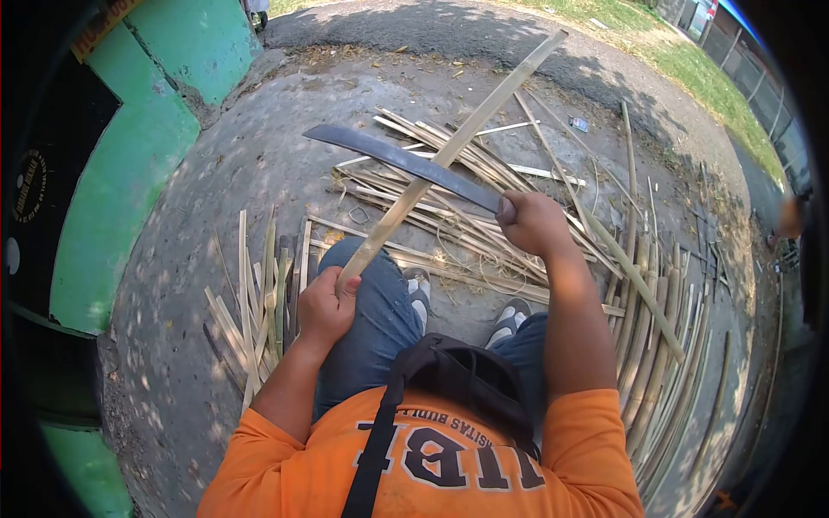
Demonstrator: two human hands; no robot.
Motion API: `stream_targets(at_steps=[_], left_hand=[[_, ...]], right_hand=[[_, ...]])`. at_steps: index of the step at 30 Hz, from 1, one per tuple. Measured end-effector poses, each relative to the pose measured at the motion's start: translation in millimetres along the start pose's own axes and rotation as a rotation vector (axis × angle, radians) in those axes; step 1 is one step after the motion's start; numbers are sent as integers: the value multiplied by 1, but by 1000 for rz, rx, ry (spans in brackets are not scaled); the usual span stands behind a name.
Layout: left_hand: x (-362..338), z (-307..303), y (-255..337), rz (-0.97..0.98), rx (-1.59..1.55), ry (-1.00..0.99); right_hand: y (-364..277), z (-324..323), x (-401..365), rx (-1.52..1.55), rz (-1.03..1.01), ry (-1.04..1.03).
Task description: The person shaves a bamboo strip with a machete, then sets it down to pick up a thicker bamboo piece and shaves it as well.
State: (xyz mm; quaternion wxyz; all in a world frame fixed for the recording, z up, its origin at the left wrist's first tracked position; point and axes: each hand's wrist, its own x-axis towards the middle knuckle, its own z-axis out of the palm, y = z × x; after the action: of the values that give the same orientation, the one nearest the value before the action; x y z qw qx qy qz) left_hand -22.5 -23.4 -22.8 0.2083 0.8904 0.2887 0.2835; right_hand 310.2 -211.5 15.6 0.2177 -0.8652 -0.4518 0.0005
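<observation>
Concrete ground (181,259), grey and sun-dappled, spreads all around, with a chipped, green-painted wall (121,198) at nine to eleven o'clock. A stack of long, rounded bamboo poles (652,332) lies at three to four o'clock; a criss-crossed pile of pale, thin split-bamboo slats (449,224) sits around twelve to one, and a smaller bundle of upright-looking light slats (248,319) stands at eight to nine. Across the middle, a long, flat, pale bamboo strip (496,105) slants from eight o'clock up to one. A dark-grey, gently curved steel knife (384,153) crosses it, tip towards ten; whether the edge bites cannot be told. The left hand (326,304) has its grip pinched on the strip's near end, thumb along its face; the right hand (535,223), at two to three o'clock, has its grip wrapped around the knife handle. Good work here probably calls for a shallow blade angle, light, even strokes along the grain towards one o'clock, and the left thumb well clear of the edge.
</observation>
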Motion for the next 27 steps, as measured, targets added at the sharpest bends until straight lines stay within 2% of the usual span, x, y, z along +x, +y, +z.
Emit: stream_targets(at_steps=[2, 5, 9, 13, 18, 21, 27], left_hand=[[-1, 0, 0, -4, -8, -15], [0, 0, -2, -9, -11, -16], [-1, 1, -2, -3, 0, -13], [-1, -1, 1, -8, 8, -30], [-4, 3, 4, -8, 60, 14], [-4, 4, 4, -7, 79, 30], [-4, 7, 2, 29, 78, 44]], right_hand=[[8, 4, 3, 36, 52, 32], [3, -8, 2, 44, 25, -62], [-21, -12, -7, 95, -96, -254], [-43, 4, -13, 12, -235, -258], [-48, 3, -12, 67, -110, -282], [-49, 6, -15, 18, -103, -252], [-63, 12, -22, 111, -205, -358]])
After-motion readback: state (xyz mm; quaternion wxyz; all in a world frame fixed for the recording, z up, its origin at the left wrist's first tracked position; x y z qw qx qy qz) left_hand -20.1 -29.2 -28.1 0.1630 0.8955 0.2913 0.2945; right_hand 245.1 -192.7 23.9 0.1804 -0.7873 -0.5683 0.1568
